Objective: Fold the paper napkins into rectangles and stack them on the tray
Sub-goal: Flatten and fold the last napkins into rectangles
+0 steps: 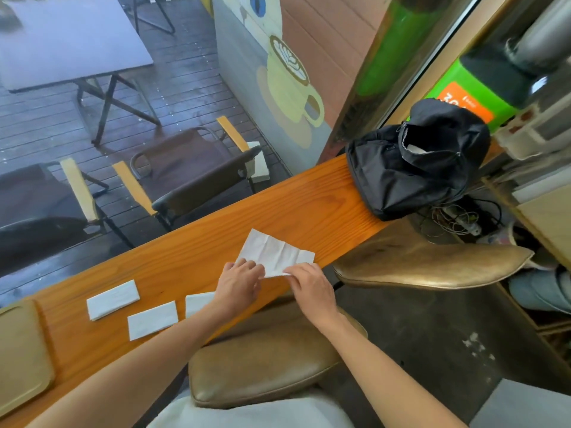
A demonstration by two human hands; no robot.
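Note:
A white paper napkin (273, 253) lies half unfolded and creased on the orange wooden counter (191, 242). My left hand (238, 284) pinches its near left corner. My right hand (310, 287) grips its near right edge. Three napkins folded into rectangles lie flat on the counter to the left: one (112, 299) farthest left, one (153, 319) nearer me, and one (199, 302) partly hidden under my left wrist. A tan tray (21, 350) sits at the counter's far left end with nothing on it.
A black bag (414, 168) stands on the counter's right end. Two brown padded stools, one (265, 359) below my arms and one (426, 267) to the right, sit under the counter edge. Beyond the glass are folding chairs and a table on wet decking.

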